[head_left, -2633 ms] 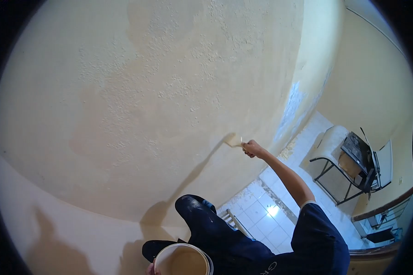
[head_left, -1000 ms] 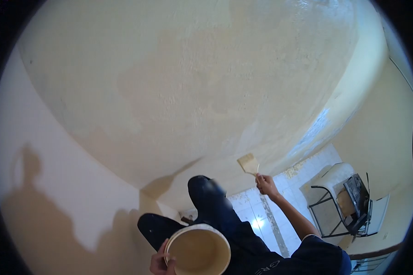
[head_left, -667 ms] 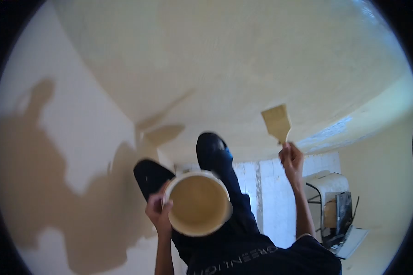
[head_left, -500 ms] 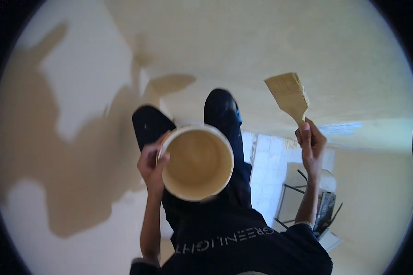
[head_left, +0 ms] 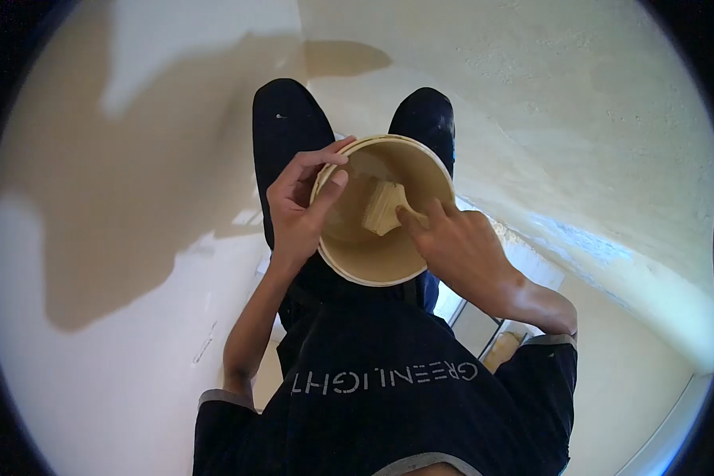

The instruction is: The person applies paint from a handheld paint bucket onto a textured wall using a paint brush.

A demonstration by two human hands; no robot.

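Observation:
A round cream bucket (head_left: 373, 279) is held in front of my dark trousers, its open top facing the camera. My left hand (head_left: 300, 198) grips its left rim, thumb inside and fingers along the outer edge. Inside the bucket is a wide, flat brush (head_left: 384, 208), coated in cream paint, with its bristles towards the left. Its handle is in my right hand (head_left: 451, 242), which reaches over the right rim. The fingers partly hide the handle. Whether the bristles touch the paint or the inner wall, I cannot tell.
White wall (head_left: 127, 389) spans the left side, with large shadows on it. A cream wall (head_left: 579, 103) with a pale blue patch is at the right. Below my right forearm, some partly hidden furniture (head_left: 476, 327) shows near the floor.
My right hand has brought the brush from the upper right down into the bucket. The bucket sits higher in view and my left hand is still on it. The view has shifted.

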